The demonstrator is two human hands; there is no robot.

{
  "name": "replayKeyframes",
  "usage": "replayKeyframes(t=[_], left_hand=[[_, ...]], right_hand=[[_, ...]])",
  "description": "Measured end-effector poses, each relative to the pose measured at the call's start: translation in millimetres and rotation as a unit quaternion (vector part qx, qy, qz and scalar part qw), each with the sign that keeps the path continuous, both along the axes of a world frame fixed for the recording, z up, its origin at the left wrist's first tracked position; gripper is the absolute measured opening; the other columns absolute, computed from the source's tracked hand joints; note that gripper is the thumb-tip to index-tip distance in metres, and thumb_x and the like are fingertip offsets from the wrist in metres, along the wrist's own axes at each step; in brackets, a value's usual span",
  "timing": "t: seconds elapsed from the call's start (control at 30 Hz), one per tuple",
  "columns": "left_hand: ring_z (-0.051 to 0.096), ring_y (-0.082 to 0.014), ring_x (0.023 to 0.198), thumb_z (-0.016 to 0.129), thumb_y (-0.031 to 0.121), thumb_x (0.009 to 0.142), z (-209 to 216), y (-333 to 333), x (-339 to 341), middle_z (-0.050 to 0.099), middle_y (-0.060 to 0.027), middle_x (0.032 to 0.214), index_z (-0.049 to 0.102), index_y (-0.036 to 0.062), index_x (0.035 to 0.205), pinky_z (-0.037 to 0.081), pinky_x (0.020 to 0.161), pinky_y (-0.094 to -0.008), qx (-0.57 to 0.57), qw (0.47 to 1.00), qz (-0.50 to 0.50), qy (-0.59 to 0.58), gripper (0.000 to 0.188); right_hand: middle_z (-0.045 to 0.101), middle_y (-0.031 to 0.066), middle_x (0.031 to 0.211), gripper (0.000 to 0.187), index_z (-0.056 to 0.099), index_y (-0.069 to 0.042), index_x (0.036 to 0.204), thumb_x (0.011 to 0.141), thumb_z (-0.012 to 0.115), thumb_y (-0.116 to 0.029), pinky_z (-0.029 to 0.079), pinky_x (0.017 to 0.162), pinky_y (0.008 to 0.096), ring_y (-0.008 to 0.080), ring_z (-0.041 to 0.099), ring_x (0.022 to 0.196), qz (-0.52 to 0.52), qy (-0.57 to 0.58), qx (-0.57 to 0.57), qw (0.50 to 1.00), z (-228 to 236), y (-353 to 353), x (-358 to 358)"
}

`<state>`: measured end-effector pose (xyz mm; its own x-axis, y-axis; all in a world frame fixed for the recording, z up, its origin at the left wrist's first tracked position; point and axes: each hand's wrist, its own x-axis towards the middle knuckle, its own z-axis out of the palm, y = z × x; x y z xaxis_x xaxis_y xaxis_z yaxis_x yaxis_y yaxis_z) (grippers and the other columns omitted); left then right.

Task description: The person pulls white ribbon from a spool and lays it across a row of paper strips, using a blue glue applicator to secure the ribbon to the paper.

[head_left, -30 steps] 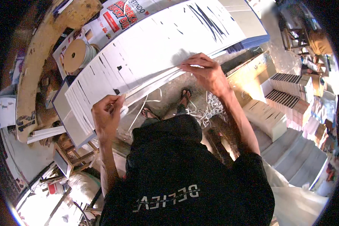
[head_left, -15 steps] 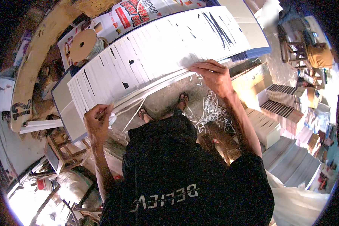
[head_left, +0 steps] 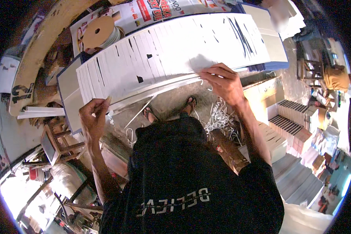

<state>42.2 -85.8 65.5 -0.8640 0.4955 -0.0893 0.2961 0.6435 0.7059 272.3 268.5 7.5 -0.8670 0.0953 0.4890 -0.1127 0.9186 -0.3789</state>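
A long row of white paper blocks (head_left: 171,46), packed side by side with dark gaps between some, lies across in front of me. Along its near edge runs a narrow white strip (head_left: 156,86). At the strip's left end my left hand (head_left: 93,115) is closed, thumb and forefinger pinched together by the row's near-left corner. My right hand (head_left: 224,82) grips the strip at the near edge farther right, its fingers bent over the edge of the blocks. Blue-edged boards (head_left: 69,93) stick out at the row's left end, with more boards (head_left: 267,29) at the right.
A cardboard spool (head_left: 99,32) of pale cord sits beyond the row. White paper scraps (head_left: 221,123) litter the floor by my feet. Stacked books (head_left: 290,123) and grey sheets (head_left: 296,175) stand to the right, a wooden stool (head_left: 58,144) to the left.
The view has shifted, so the row appears farther right. My left hand has moved outward to the left along the near edge; my right hand stays at the edge with little change.
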Motion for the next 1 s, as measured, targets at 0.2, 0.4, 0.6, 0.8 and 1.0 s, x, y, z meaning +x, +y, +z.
replayKeyframes(t=[0.2,0.4,0.6,0.8,1.0], left_hand=[[0.056,-0.0072,0.064,0.077,0.022,0.09,-3,-21,8,0.067,-0.0033,0.069,0.074,-0.0029,0.089,0.046,0.063,-0.0268,-0.045,0.999,0.008,0.008,0.025],[0.059,-0.008,0.067,0.077,0.02,0.09,-32,-44,0,0.069,-0.0041,0.072,0.073,-0.003,0.09,0.05,0.066,-0.0284,0.031,0.998,0.025,0.055,0.023],[0.065,-0.01,0.073,0.077,0.019,0.089,-12,-51,0,0.072,-0.007,0.078,0.073,-0.0029,0.09,0.052,0.071,-0.0289,-0.05,0.998,0.018,0.028,0.022],[0.06,-0.0107,0.067,0.079,0.019,0.088,-18,-56,7,0.069,-0.0053,0.073,0.073,-0.0017,0.089,0.049,0.067,-0.0272,-0.018,0.999,0.035,0.028,0.021],[0.059,-0.0109,0.066,0.079,0.016,0.087,-22,-86,-17,0.067,-0.0049,0.071,0.071,-0.001,0.088,0.048,0.067,-0.0276,0.004,0.998,0.007,0.066,0.019]], right_hand=[[0.073,0.0005,0.106,0.038,0.077,-0.015,0.104,0.069,0.073,0.0,0.061,0.08,0.0336,0.0216,0.068,0.095,0.002,0.022,0.008,1.0,-4,-2,-1],[0.073,-0.0009,0.103,0.036,0.076,-0.016,0.101,0.068,0.074,-0.001,0.062,0.076,0.0334,0.0206,0.069,0.092,0.009,0.017,-0.003,1.0,-3,-6,-5],[0.073,-0.0024,0.097,0.033,0.076,-0.018,0.098,0.07,0.075,-0.002,0.061,0.073,0.0331,0.0191,0.068,0.09,0.021,0.017,-0.025,0.999,-3,-15,-18],[0.073,-0.0009,0.096,0.033,0.077,-0.015,0.098,0.069,0.078,0.0,0.06,0.074,0.033,0.0201,0.069,0.089,0.022,-0.001,-0.021,1.0,0,-21,-20],[0.074,-0.0002,0.097,0.031,0.077,-0.011,0.095,0.067,0.08,0.002,0.06,0.075,0.033,0.0206,0.069,0.09,0.039,-0.01,-0.027,0.999,1,-29,-27]])
